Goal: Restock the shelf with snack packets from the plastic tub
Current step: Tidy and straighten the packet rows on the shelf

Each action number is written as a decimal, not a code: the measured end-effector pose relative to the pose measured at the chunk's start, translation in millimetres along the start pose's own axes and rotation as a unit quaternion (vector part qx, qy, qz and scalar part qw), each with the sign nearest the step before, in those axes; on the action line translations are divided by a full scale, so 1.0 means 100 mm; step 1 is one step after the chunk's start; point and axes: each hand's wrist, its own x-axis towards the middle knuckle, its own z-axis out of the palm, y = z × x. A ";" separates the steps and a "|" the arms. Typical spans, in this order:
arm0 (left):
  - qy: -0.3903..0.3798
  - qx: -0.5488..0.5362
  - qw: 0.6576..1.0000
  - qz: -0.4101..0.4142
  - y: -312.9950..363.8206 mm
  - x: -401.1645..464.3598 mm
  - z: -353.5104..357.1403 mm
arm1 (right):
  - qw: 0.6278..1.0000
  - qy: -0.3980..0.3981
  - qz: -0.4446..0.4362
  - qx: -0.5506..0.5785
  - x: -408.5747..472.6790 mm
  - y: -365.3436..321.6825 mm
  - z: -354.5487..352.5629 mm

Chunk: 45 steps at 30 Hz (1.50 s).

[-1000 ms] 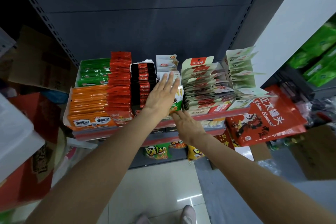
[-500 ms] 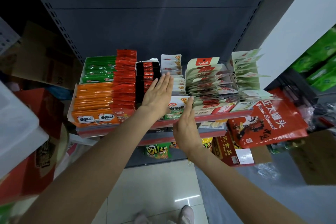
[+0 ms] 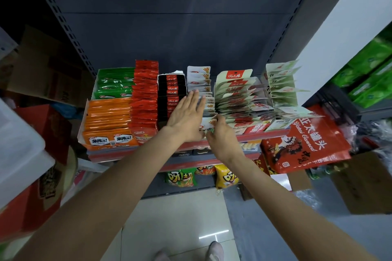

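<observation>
From the head camera I saw my left hand [image 3: 186, 117] spread flat, fingers straight, pressing on the row of white packets [image 3: 199, 82] at the middle of the shelf [image 3: 265, 133]. My right hand [image 3: 221, 136], just beside it at frame centre, pinched the front white packet [image 3: 206, 122] of that row at its lower edge. Orange packets [image 3: 108, 116], red packets [image 3: 145, 95] and black packets [image 3: 170, 93] stood to the left. A white plastic tub [image 3: 19, 146] sat at the left edge.
</observation>
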 end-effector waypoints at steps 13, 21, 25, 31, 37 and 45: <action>-0.012 -0.040 0.999 -0.017 -0.33 0.06 -0.17 | 0.913 0.013 -0.249 -0.322 1.10 -0.31 -0.70; -0.038 -0.009 0.999 -0.017 -0.32 0.15 -0.14 | 0.788 -0.009 -0.334 -0.517 1.44 -0.25 -0.47; -0.028 0.006 1.000 -0.013 -0.27 0.12 -0.11 | 0.813 -0.052 -0.332 -0.476 1.50 -0.28 -0.50; -0.031 0.012 0.999 -0.004 -0.29 0.16 -0.18 | 0.882 -0.007 -0.285 -0.375 1.63 -0.32 -0.55; -0.022 0.001 1.000 -0.006 -0.30 0.15 -0.15 | 0.859 -0.127 -0.251 -0.427 1.75 -0.39 -0.55; -0.002 -0.004 1.000 -0.002 -0.24 0.10 -0.07 | 0.871 -0.164 -0.248 -0.390 1.83 -0.34 -0.48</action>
